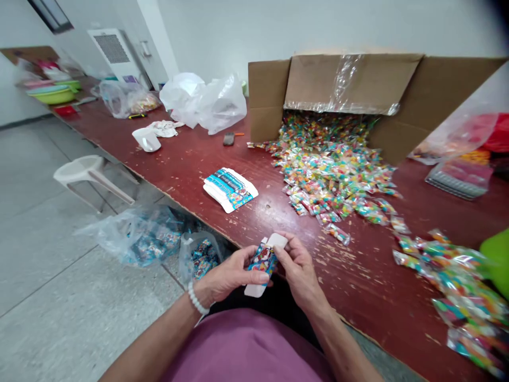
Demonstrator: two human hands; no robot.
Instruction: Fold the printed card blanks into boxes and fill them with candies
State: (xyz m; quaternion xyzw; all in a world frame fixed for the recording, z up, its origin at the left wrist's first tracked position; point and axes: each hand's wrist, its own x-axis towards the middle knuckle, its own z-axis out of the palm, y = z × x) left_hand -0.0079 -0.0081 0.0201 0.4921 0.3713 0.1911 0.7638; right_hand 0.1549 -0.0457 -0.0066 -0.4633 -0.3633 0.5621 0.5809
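Between my two hands is a small printed candy box (263, 260), blue with coloured pictures, held over the table's front edge. White flaps stick out at its upper and lower ends. My left hand (240, 270) grips the box's body, thumb across the printed face. At the upper flap, my right hand (296, 262) pinches the card with thumb and fingers. Flat printed box blanks (230, 188) lie in a stack on the table just beyond. A heap of small wrapped candy packets (338, 175) spills from a cardboard box (353, 85) lying on its side.
The red table (186, 170) runs to the far left, bearing plastic bags (207, 101) and a dark brush-like item (229, 139). More candy packets (457, 276) lie at right beside a green container (497, 260). Below are bags of filled boxes (204, 254) and a white stool (89, 172).
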